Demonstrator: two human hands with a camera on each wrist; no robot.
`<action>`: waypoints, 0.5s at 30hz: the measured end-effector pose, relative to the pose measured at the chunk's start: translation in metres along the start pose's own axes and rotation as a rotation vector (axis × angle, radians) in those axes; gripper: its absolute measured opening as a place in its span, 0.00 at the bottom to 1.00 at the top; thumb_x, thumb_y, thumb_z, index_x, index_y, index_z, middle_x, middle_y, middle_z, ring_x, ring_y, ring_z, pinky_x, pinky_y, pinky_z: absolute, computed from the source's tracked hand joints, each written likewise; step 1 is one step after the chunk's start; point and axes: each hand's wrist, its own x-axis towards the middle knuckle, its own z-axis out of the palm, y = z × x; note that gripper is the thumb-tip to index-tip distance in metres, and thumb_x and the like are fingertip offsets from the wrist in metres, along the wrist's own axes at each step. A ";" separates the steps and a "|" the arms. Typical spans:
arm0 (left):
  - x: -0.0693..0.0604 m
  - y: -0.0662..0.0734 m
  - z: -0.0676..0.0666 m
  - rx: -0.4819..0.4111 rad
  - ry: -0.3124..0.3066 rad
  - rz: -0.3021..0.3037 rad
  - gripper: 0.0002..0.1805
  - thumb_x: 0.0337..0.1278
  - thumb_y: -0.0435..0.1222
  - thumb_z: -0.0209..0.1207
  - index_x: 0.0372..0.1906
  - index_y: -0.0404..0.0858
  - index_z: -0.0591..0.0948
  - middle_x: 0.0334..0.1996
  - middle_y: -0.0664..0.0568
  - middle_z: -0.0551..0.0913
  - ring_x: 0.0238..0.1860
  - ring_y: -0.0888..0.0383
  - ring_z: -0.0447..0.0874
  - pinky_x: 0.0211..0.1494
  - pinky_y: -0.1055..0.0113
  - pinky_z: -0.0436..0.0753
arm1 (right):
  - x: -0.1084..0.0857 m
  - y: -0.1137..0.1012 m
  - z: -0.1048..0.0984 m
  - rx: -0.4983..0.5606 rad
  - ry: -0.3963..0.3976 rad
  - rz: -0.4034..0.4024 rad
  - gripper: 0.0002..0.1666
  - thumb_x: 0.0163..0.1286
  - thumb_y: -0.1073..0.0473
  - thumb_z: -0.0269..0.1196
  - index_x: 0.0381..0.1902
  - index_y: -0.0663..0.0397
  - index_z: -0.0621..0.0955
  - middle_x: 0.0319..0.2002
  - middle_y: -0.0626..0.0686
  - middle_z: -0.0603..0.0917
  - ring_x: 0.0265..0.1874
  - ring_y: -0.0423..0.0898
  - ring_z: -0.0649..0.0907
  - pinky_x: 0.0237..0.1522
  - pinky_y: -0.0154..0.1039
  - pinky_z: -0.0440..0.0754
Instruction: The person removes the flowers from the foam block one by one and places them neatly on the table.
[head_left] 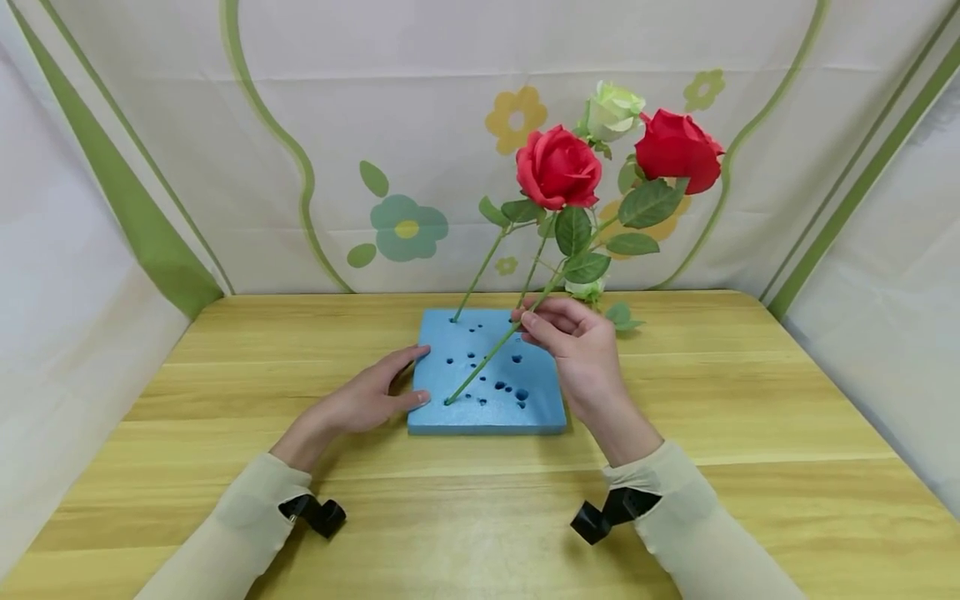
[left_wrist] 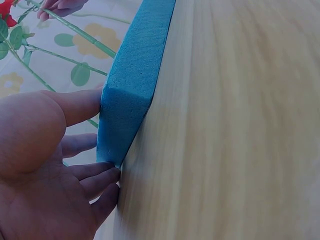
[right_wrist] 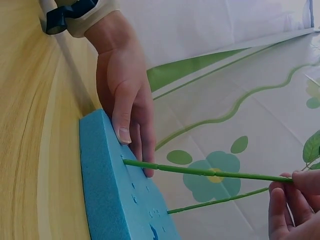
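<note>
1. At a wood-grain table [head_left: 480,517], we see the right hand [head_left: 579,343] pinch the green stem [head_left: 495,352] of a red rose [head_left: 678,154] between thumb and fingers, the bloom leaning up and to the right.
2. The stem's lower end meets a blue foam block [head_left: 542,417] at a hole near its front left corner — how deep it goes, we cannot tell.
3. The left hand [head_left: 371,398] lies open against the block's left edge, thumb on the top face, the other fingers reaching along the side; the head view shows those only in part, the left wrist view more fully.
4. Toward the block's back edge we find two more stems planted, one at the left, the other with its base partly masked by the right hand's fingers. Above them are a second red rose [head_left: 558,169] and a pale green rose [head_left: 613,111], though overlapping leaves make it hard to match each bloom to its stem.
5. Behind the right hand, another pale bloom [head_left: 585,289] is mostly hidden.
6. The right wrist view cuts off the right hand at the frame's edge, along with the block's lower portion.
</note>
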 end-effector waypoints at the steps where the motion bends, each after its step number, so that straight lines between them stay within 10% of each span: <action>1: 0.000 0.000 0.000 -0.001 0.000 0.001 0.41 0.81 0.46 0.58 0.87 0.41 0.53 0.87 0.39 0.50 0.87 0.36 0.43 0.86 0.34 0.51 | 0.000 0.000 0.000 -0.002 0.000 0.000 0.12 0.74 0.70 0.67 0.52 0.70 0.83 0.39 0.45 0.94 0.44 0.42 0.93 0.50 0.37 0.91; 15: -0.001 0.000 0.000 -0.003 0.000 0.009 0.41 0.81 0.45 0.58 0.87 0.40 0.53 0.87 0.39 0.50 0.87 0.36 0.44 0.86 0.34 0.52 | -0.001 0.000 0.001 0.006 -0.004 -0.018 0.13 0.74 0.70 0.67 0.53 0.72 0.82 0.40 0.45 0.93 0.44 0.42 0.93 0.52 0.38 0.91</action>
